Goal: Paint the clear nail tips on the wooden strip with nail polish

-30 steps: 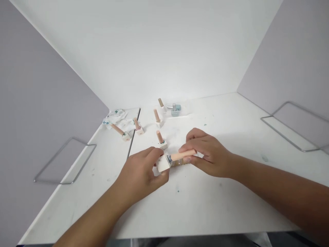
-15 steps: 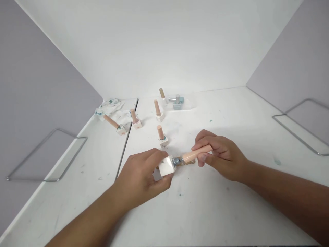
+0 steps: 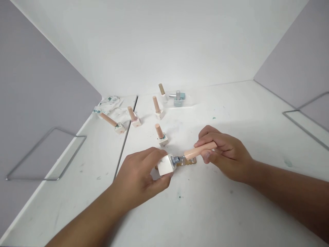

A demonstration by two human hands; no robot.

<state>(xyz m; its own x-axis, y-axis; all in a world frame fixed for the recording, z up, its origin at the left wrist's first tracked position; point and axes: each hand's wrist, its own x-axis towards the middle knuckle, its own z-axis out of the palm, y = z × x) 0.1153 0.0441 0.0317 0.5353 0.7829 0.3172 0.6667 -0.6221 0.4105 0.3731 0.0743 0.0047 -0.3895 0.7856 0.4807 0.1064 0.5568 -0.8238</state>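
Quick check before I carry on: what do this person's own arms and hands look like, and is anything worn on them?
The left hand and right hand are ungloved, with no rings visible. The left forearm and right forearm are bare as far as they show: no sleeves, watch, bracelet or markings.
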